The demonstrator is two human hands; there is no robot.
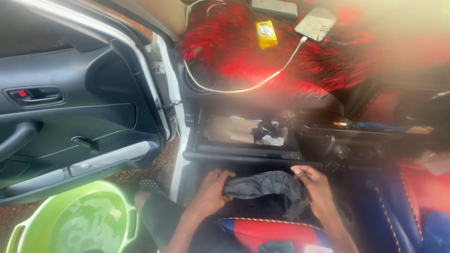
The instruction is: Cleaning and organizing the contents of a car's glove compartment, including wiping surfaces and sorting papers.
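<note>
Hands work together: your left hand (209, 191) and right hand (318, 187) each close on the dark cloth (265, 185), stretched below the open glovebox (243, 152).

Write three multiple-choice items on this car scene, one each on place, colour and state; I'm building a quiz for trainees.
1. Where is the round plastic basin?
A. outside by the open car door
B. on the dashboard
C. on the seat

2. What colour is the small packet on the red furry dash cover?
A. blue
B. yellow
C. white

3. What state is the glove compartment in?
A. shut
B. open
C. removed

Answers: 1 A, it sits low beside the door; 2 B, plainly yellow; 3 B, its contents show above both hands, which grip a dark grey cloth.
</note>
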